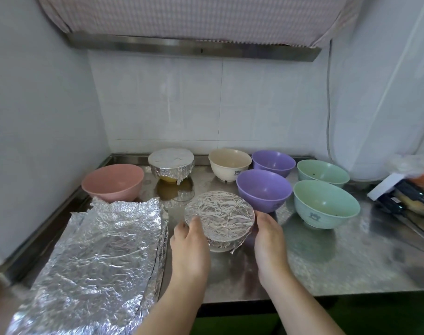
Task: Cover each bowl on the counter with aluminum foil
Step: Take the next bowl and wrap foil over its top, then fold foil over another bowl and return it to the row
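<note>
Foil-covered bowl, near the worktop front edge, centre. Left hand and right hand cup its sides, fingers apparently pressing foil under the rim. Six bowls uncovered; foil sheets at front-left corner. Risk: hard pressing tears the thin foil or tips the bowl.

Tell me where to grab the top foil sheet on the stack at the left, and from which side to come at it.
Pinch the top foil sheet at its near right corner, coming in from the right with the left hand, which is closest. The sheets lie flat and stacked on the counter, so only an edge offers a grip, and the right edges look slightly fanned, which should help peel off just one.
</note>
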`<act>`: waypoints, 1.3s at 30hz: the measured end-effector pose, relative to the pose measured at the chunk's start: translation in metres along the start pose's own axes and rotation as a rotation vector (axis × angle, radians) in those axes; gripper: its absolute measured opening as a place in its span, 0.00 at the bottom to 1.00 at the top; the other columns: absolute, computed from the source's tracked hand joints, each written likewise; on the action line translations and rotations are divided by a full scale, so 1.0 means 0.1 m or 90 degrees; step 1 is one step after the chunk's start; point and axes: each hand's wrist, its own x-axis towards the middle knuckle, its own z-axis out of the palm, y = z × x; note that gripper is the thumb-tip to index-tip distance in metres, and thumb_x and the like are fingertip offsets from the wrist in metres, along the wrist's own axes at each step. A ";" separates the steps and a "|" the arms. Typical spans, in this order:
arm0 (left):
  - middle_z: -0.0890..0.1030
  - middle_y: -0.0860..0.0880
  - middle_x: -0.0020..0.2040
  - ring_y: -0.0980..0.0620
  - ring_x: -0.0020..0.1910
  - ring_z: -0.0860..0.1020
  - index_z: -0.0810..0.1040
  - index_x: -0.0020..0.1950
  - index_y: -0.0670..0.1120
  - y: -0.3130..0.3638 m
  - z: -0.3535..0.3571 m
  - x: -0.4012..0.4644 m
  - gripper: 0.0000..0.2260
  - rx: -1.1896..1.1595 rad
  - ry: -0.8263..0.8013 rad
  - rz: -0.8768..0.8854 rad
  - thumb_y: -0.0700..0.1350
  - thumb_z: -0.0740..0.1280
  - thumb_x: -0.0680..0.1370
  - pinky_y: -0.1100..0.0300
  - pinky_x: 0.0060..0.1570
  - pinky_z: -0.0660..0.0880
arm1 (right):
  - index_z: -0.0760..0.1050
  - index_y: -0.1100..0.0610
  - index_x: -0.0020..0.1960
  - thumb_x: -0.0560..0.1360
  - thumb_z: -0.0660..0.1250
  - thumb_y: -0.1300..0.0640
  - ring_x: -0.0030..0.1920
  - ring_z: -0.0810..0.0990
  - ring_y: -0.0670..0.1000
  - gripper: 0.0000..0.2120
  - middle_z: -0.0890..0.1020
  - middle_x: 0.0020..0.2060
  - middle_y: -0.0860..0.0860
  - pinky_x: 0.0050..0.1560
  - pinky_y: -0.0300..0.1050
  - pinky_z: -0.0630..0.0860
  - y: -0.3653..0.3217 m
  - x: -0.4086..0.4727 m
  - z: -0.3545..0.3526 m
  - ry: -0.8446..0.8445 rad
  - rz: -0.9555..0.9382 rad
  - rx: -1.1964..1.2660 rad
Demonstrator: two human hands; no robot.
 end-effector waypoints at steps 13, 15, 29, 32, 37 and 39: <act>0.83 0.50 0.54 0.49 0.53 0.80 0.79 0.59 0.48 0.12 -0.26 0.17 0.24 -0.048 -0.099 -0.103 0.60 0.60 0.70 0.40 0.65 0.75 | 0.82 0.59 0.62 0.88 0.57 0.62 0.28 0.77 0.38 0.15 0.83 0.41 0.48 0.27 0.31 0.70 0.00 0.02 0.20 -0.073 0.086 0.032; 0.81 0.47 0.48 0.47 0.47 0.79 0.79 0.55 0.44 0.17 -0.29 0.28 0.23 -0.040 -0.103 -0.103 0.59 0.61 0.70 0.46 0.56 0.76 | 0.82 0.55 0.61 0.88 0.57 0.59 0.28 0.76 0.41 0.14 0.83 0.39 0.47 0.28 0.35 0.71 -0.02 0.08 0.29 -0.090 0.094 -0.003; 0.83 0.49 0.50 0.48 0.52 0.82 0.79 0.52 0.50 0.22 -0.27 1.24 0.13 -0.087 -0.051 -0.112 0.56 0.69 0.72 0.42 0.65 0.77 | 0.79 0.50 0.62 0.87 0.59 0.56 0.37 0.79 0.51 0.10 0.87 0.49 0.57 0.36 0.47 0.79 0.18 0.73 0.86 -0.141 0.077 -0.024; 0.83 0.50 0.51 0.49 0.52 0.82 0.80 0.55 0.51 0.17 -0.23 1.36 0.16 -0.116 -0.052 -0.118 0.57 0.69 0.71 0.43 0.65 0.77 | 0.79 0.50 0.63 0.87 0.59 0.56 0.36 0.80 0.51 0.11 0.87 0.49 0.57 0.36 0.48 0.79 0.22 0.85 0.93 -0.141 0.069 -0.020; 0.86 0.51 0.49 0.48 0.54 0.83 0.84 0.50 0.54 0.08 -0.22 1.51 0.14 -0.132 -0.060 -0.102 0.57 0.68 0.68 0.43 0.66 0.77 | 0.79 0.49 0.64 0.87 0.58 0.56 0.36 0.80 0.51 0.12 0.87 0.48 0.56 0.36 0.47 0.79 0.26 0.98 1.00 -0.140 0.063 -0.026; 0.86 0.54 0.50 0.50 0.55 0.83 0.84 0.52 0.56 0.05 -0.22 1.54 0.15 -0.117 -0.063 -0.088 0.58 0.68 0.68 0.43 0.66 0.76 | 0.78 0.48 0.64 0.88 0.58 0.55 0.36 0.81 0.50 0.12 0.87 0.48 0.55 0.36 0.47 0.79 0.27 1.01 1.02 -0.141 0.062 -0.032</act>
